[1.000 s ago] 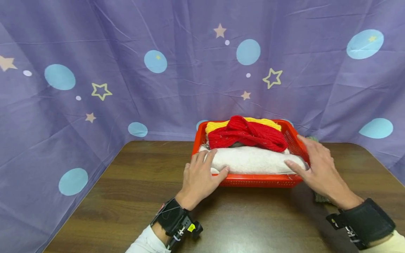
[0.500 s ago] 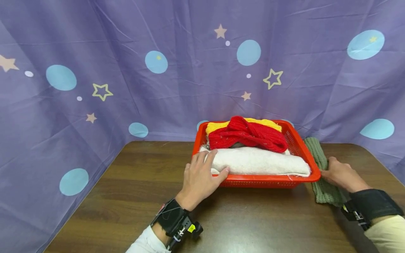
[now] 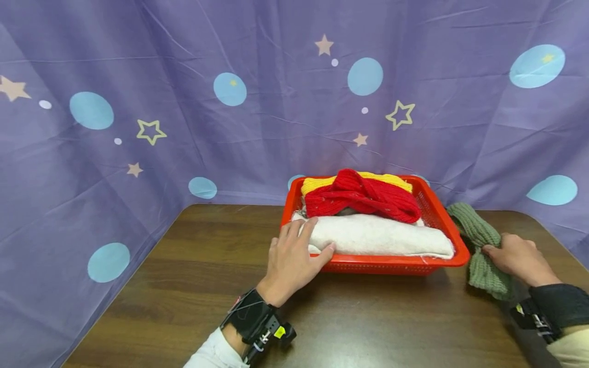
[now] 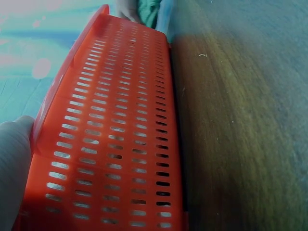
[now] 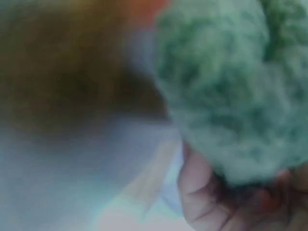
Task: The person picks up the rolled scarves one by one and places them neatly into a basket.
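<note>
My right hand (image 3: pixel 521 258) pinches the middle of a green knitted scarf (image 3: pixel 480 225), beside the basket's right wall. The scarf bunches under the fingers, and its near end hangs down. In the right wrist view the scarf (image 5: pixel 231 91) is large and blurred, with curled fingers (image 5: pixel 202 192) beneath it. At the front left corner of a red plastic basket (image 3: pixel 382 263), my left hand (image 3: pixel 292 263) rests over the rim with relaxed fingers. Inside the basket lie a rolled white cloth (image 3: pixel 377 235), a twisted red knit (image 3: pixel 363 197) and a yellow knit (image 3: pixel 391 179) behind it.
The basket stands near the back of a brown wooden table (image 3: pixel 368 327). A purple curtain (image 3: pixel 276 102) with stars and blue ovals hangs behind and to the left. The left wrist view shows the basket's slotted front wall (image 4: pixel 115 125).
My right hand has left the basket's right side, taken hold of the green scarf and drawn it slightly right, lifting its middle. The left hand and basket stay put.
</note>
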Motion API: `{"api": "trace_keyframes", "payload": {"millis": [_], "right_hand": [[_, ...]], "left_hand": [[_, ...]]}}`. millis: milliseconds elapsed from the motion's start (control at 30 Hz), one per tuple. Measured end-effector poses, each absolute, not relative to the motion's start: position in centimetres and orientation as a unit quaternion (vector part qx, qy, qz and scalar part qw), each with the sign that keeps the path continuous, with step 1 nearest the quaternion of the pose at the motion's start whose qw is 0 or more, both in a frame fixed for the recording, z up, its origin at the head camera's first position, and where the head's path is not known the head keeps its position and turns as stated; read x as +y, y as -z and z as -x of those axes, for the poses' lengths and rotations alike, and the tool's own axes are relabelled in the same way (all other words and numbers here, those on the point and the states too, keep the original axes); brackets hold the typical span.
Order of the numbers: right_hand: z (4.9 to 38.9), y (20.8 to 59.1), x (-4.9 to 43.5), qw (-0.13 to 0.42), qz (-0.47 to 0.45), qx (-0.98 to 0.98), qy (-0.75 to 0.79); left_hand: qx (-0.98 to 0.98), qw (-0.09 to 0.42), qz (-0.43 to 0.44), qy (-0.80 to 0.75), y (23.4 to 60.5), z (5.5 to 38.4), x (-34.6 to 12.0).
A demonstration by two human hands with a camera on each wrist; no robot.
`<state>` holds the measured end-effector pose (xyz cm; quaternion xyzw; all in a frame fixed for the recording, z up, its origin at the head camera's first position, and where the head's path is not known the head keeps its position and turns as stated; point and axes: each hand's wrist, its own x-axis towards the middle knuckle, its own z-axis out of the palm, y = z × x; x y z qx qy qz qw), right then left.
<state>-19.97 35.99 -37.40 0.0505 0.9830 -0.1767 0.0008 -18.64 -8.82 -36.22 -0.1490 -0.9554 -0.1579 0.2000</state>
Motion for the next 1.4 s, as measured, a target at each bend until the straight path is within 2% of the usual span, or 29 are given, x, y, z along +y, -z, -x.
{"api": "trace_keyframes", "payload": {"millis": [133,233,533,700,1000,1167,1400], "right_hand": [[19.4,35.8,35.1,-0.081,-0.092,0.975,0.185],[19.1,34.2,34.0,-0.143,-0.084,0.966,0.198],[18.6,29.9,29.3,-0.259,0.048,0.942,0.207],[18.3,28.4,26.3,-0.272,0.119,0.935,0.195],[18.3,27.4,21.7,-0.306,0.256,0.905,0.148],[19.0,27.6,19.6,-0.298,0.305,0.896,0.127],[19.4,28.8,19.2,-0.241,0.280,0.923,0.107]], "left_hand": [[-0.956,0.198,0.148,0.157,36.2,18.7,-8.8],[-0.956,0.199,0.148,0.157,36.3,18.7,-8.8],[-0.957,0.192,0.146,0.164,36.3,18.7,-8.8],[-0.953,0.200,0.150,0.172,36.3,18.7,-8.9],[-0.920,0.249,0.188,0.237,35.2,18.3,-8.4],[-0.898,0.298,0.241,0.215,33.1,18.6,-7.3],[-0.921,0.271,0.245,0.135,31.6,19.7,-6.7]]}}
